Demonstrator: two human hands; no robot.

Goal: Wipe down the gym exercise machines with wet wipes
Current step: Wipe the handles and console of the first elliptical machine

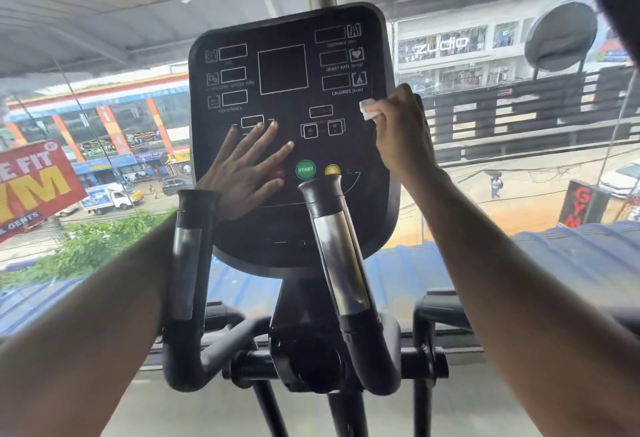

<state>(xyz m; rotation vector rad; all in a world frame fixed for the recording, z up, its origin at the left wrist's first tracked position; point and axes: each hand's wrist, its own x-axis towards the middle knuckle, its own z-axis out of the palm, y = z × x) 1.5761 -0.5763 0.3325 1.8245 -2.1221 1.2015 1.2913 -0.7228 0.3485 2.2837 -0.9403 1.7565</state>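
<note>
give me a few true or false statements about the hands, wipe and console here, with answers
1. The right hand holds a white wipe at the right edge of the console. True.
2. The left hand grips a handlebar. False: it lies flat, fingers spread, on the console face.
3. The green START button is uncovered. True.
4. The wipe is on the large centre screen. False: it sits below the CALORIES readout.
5. The console displays are lit. False: they are dark.

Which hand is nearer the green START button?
Left. The left hand lies flat on the console just left of the START button; the right hand holds a wipe at the console's right edge, higher up.
</note>
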